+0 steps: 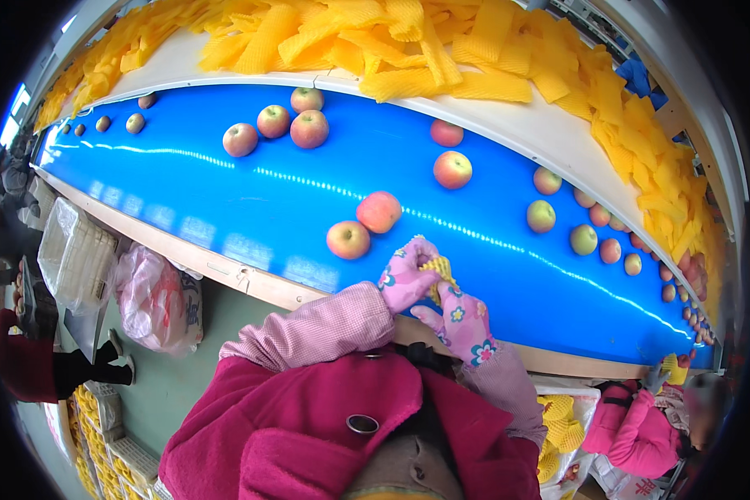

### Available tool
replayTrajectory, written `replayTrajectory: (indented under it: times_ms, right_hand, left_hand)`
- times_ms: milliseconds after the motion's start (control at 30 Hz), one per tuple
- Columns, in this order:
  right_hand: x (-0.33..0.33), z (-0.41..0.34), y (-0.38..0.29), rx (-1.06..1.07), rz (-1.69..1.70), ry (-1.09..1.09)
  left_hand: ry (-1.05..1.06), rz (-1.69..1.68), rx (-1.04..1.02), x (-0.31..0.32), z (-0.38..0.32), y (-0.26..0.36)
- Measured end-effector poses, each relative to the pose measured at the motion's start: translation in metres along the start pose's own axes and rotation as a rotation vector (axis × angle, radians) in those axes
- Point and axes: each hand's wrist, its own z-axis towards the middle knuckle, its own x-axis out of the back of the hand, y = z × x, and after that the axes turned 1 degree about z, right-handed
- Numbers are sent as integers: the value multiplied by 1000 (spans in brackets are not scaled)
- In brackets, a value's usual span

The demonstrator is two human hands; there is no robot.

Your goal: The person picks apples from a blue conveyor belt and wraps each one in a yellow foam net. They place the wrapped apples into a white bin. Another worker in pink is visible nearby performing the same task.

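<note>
A blue conveyor belt (275, 206) with several loose apples runs before me. Both my hands wear pink flowered gloves and meet over its near edge. My left hand (407, 275) grips the upper part of a yellow foam net sleeve (439, 275). My right hand (465, 315) holds the lower part of the same sleeve; whether anything is inside is hidden. Just beyond my left hand, a red-yellow apple (348, 240) touches a redder apple (379, 212). Another apple (453, 170) lies farther across the belt.
Yellow foam sleeves (400, 37) are heaped on the white shelf (162, 62) beyond the belt. A co-worker (637, 431) stands at the right, another person (31, 356) at the left. A crate (556, 431) of net-wrapped fruit stands by my right side; a plastic bag (156, 300) lies left.
</note>
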Motion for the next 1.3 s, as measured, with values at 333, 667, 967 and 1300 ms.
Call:
replayTrajectory:
  times_ms: [333, 667, 967, 1300]
  right_hand:
    - [-37, 20, 31, -218, 1097, 91]
    - [17, 110, 10, -32, 821, 432]
    - [19, 300, 43, -204, 75, 170]
    - [-39, 170, -9, 127, 236, 365]
  left_hand:
    - [-74, 419, -118, -8, -17, 26]
    - [21, 2, -91, 9, -2, 14]
    - [42, -138, 118, 46, 7, -17]
    - [330, -82, -132, 74, 34, -4]
